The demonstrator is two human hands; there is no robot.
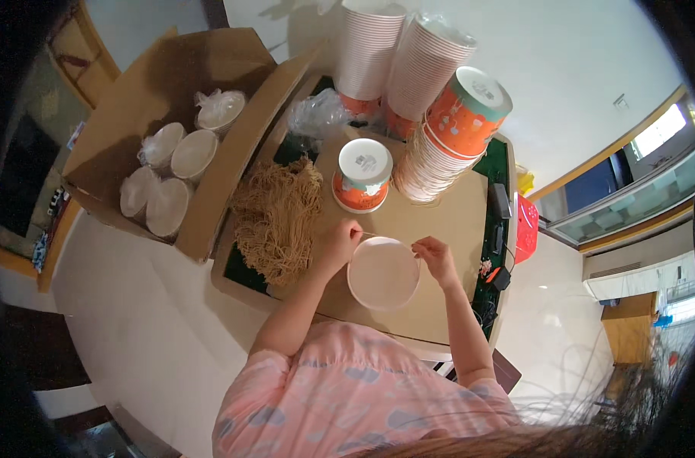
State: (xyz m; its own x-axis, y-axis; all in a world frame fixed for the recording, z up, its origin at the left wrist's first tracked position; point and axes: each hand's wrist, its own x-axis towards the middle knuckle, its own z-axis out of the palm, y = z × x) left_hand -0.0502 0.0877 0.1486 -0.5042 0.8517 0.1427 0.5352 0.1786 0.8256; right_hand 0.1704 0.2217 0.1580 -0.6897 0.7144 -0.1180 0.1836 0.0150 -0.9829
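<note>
"White wall (554, 91) behind, green-edged counter (497, 162) below. Where's the work?"

"At six o'clock on the counter: one white tub (383, 275), mouth up. A thin cord (369, 233) runs near its rim at eleven."

"And the grip?"

"Left hand (341, 243): fingers together, clamped on the cord. Right hand (438, 261): fingertips at the rim's two o'clock; whether they close on cord, rim or nothing, I can't tell."

"How would you do it well?"

"I'd keep that cord lightly taut, pinch close to the rim and steady the tub without bending its wall."

"Now count."

"Two hands, one tub between them. One upturned tub (363, 164) at twelve from it. Two tall stacks (370, 46) further out, around twelve; one cord-draped stack (435, 172) at one. One heap of cords (279, 217) at ten, strands too tangled to count. Beyond it, one cardboard box (103, 153) showing five white round bundles (195, 155); their depth is hidden."
</note>
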